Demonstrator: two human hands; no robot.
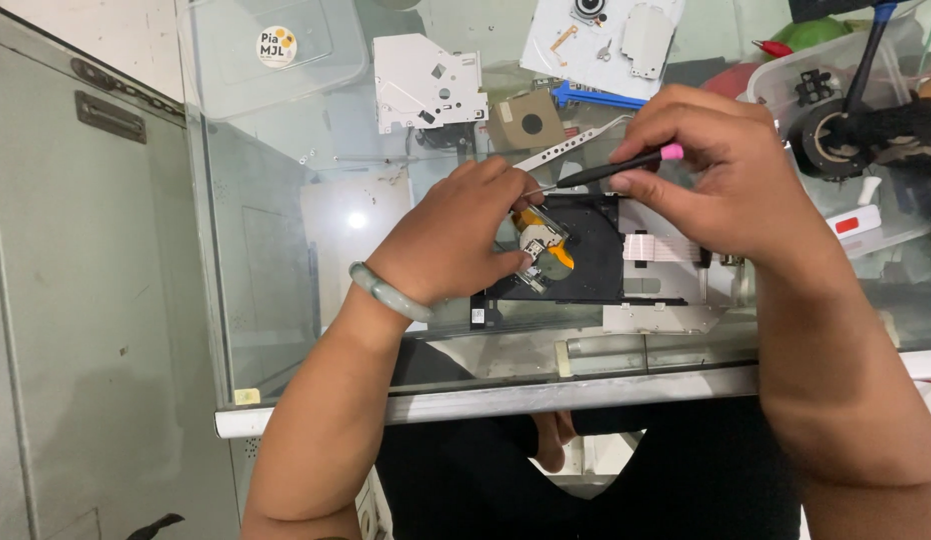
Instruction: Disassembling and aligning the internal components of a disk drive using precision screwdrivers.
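Note:
A black optical drive mechanism lies on a glass counter top, with a small metal part and an orange flex ribbon at its left side. My left hand rests on the drive's left edge and pinches the metal part. My right hand holds a thin black screwdriver with a pink end, its tip pointing left toward the metal part. A white flat ribbon cable runs across the drive's right side under my right hand.
A white metal drive cover and a brown square piece lie behind the drive. Another white plate with small parts sits at the back. A clear plastic box with black parts stands at the right. A grey metal cabinet is at the left.

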